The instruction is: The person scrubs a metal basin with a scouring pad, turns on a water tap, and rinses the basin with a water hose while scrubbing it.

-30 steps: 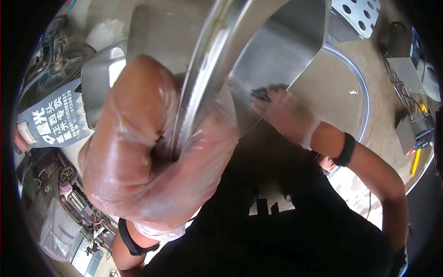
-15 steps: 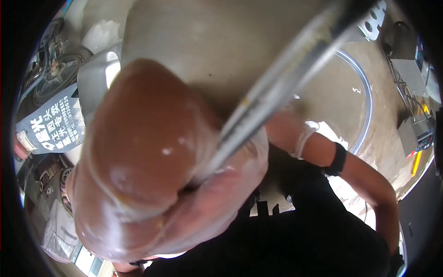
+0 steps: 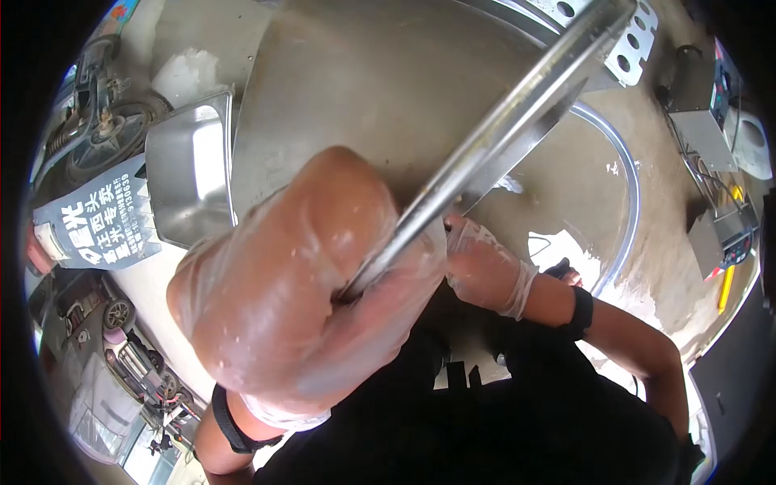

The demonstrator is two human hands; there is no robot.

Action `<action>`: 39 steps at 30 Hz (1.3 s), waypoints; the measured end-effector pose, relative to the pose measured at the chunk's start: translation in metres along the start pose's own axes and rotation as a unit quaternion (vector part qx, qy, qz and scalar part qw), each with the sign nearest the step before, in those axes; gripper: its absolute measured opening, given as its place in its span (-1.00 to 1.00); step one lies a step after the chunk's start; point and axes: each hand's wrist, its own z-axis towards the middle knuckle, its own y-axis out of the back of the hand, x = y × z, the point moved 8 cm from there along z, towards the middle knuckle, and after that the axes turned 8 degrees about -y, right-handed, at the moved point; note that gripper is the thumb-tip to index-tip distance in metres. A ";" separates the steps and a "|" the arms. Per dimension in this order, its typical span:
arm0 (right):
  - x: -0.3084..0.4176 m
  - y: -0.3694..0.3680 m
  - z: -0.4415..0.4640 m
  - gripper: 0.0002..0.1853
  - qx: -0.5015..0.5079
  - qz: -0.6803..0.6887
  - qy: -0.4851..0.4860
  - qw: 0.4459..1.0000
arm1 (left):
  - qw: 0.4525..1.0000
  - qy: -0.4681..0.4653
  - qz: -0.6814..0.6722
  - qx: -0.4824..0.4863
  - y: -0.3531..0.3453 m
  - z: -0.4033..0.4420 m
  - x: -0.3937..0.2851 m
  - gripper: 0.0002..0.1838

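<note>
My left hand, in a clear plastic glove, is large and close to the camera. Its fingers are wrapped round the lower end of a long, shiny metal bar, which slants up to the right. Just right of it and partly behind is my right hand, also in a clear glove. The left hand covers its fingers, so I cannot tell whether they hold anything. Beneath the bar lies a broad, smooth grey metal-looking surface, with a straight edge near the right hand.
A rectangular steel pan stands at left, beside grey material with white characters and a motorcycle wheel. A perforated metal plate is at upper right. A clear hose curves over the floor; a control box stands far right.
My left hand has drawn away from the camera and appears smaller, still gripping the bar. More of the right hand, the steel pan and the perforated plate now shows.
</note>
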 end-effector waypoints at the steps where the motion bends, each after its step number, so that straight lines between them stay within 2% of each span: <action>1: 0.004 0.004 0.002 -0.32 -0.014 0.085 0.011 0.996 | 1.000 0.000 0.001 0.001 -0.002 0.000 -0.001 -0.65; 2: 0.004 0.008 0.004 -0.29 -0.003 0.168 0.009 0.986 | 1.000 0.014 0.006 0.002 -0.003 0.000 -0.001 -0.65; 4: 0.017 0.020 0.007 -0.21 0.016 0.251 0.021 0.968 | 0.999 0.035 0.005 0.003 -0.004 0.002 -0.002 -0.64; 6: 0.050 0.027 0.006 -0.14 0.039 0.258 0.053 0.964 | 0.998 0.056 0.001 0.008 -0.005 0.002 -0.001 -0.64; 9: 0.052 0.022 0.008 -0.09 0.030 0.094 0.078 0.992 | 0.998 0.053 0.031 0.001 -0.002 -0.003 0.001 -0.64; 10: 0.032 0.014 0.004 -0.13 -0.001 0.005 0.071 0.997 | 0.998 0.051 0.040 -0.003 0.000 -0.006 0.001 -0.65; 11: 0.005 0.003 0.003 -0.19 0.031 -0.066 0.042 0.996 | 0.998 0.048 0.049 -0.006 0.001 -0.008 0.002 -0.65; 12: -0.024 -0.007 0.000 -0.24 0.062 -0.138 0.012 0.988 | 0.998 0.050 0.049 -0.009 0.002 -0.010 0.002 -0.66; 14: -0.058 -0.020 -0.010 -0.36 0.031 -0.295 0.063 0.953 | 0.996 0.082 0.035 -0.011 0.001 -0.009 0.003 -0.67; 16: -0.113 -0.054 -0.029 -0.36 0.043 -0.392 0.058 0.917 | 0.991 0.132 0.012 -0.012 0.001 -0.006 0.003 -0.68; 18: -0.127 -0.050 -0.022 -0.35 0.030 -0.443 0.047 0.895 | 0.989 0.146 -0.011 -0.022 0.001 -0.009 0.006 -0.70; 21: -0.106 0.060 0.014 -0.34 -0.034 -0.467 0.007 0.884 | 0.992 0.121 -0.013 -0.037 0.003 -0.012 0.006 -0.75; 23: -0.104 0.081 0.021 -0.34 -0.070 -0.461 -0.029 0.884 | 0.993 0.114 0.015 -0.034 0.000 -0.009 0.007 -0.77; 25: -0.102 0.083 0.023 -0.36 -0.090 -0.429 -0.073 0.896 | 0.983 0.151 0.101 0.027 -0.001 -0.001 0.006 -0.78; 27: -0.081 0.039 0.008 -0.38 -0.035 -0.383 -0.037 0.922 | 0.980 0.167 0.098 0.044 -0.003 0.002 0.005 -0.79; 28: -0.067 0.007 -0.004 -0.39 -0.009 -0.362 -0.021 0.932 | 0.988 0.150 0.039 0.019 -0.005 0.003 0.004 -0.80; 30: -0.055 -0.030 -0.008 -0.41 0.030 -0.321 0.019 0.947 | 0.995 0.101 0.012 -0.022 -0.004 0.003 0.007 -0.80; 31: -0.065 -0.011 0.006 -0.37 -0.007 -0.415 0.016 0.910 | 0.996 0.075 0.000 -0.041 -0.003 0.003 0.009 -0.80; 33: -0.092 0.030 0.016 -0.30 -0.057 -0.570 -0.009 0.820 | 0.990 0.125 -0.050 -0.042 -0.002 -0.006 0.012 -0.79; 36: -0.102 0.074 0.026 -0.29 -0.093 -0.534 -0.102 0.834 | 0.981 0.166 -0.094 -0.045 -0.006 -0.012 0.013 -0.78; 39: -0.065 0.013 0.016 -0.25 0.071 -0.514 -0.036 0.854 | 0.987 0.158 -0.033 -0.022 -0.002 -0.006 0.011 -0.76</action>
